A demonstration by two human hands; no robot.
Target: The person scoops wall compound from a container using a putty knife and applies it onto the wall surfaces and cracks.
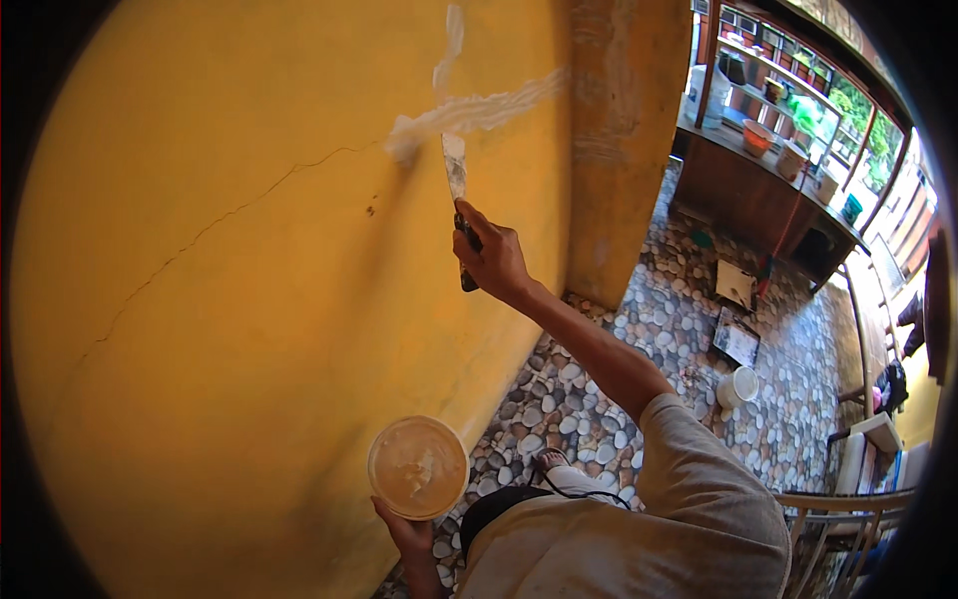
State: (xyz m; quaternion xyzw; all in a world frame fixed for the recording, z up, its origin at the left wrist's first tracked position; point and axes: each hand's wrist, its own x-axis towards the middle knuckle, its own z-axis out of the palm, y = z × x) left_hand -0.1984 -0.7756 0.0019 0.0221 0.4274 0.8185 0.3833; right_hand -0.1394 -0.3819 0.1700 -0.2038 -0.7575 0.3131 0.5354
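Observation:
My right hand [497, 262] grips the dark handle of a putty knife [455, 168], its blade pointing up along the yellow wall [249, 319]. The blade's tip is at the lower edge of a rough whitish band of filler [489, 112]; whether it presses on the wall I cannot tell. A thinner vertical streak of filler [454, 45] rises above that band. From its left end a thin dark crack [215, 220] slants down across the wall. Lower down, my left hand [407, 539] holds a round tub [371, 474] from below, with pale filler [414, 467] inside.
A wall pillar [614, 150] juts out right of the filler. Pebble-patterned floor [599, 399] lies below. On it are a white bucket [737, 387], a paint tray [736, 337] and a flat pale board [735, 285]. A wooden counter [738, 185] stands at the far right.

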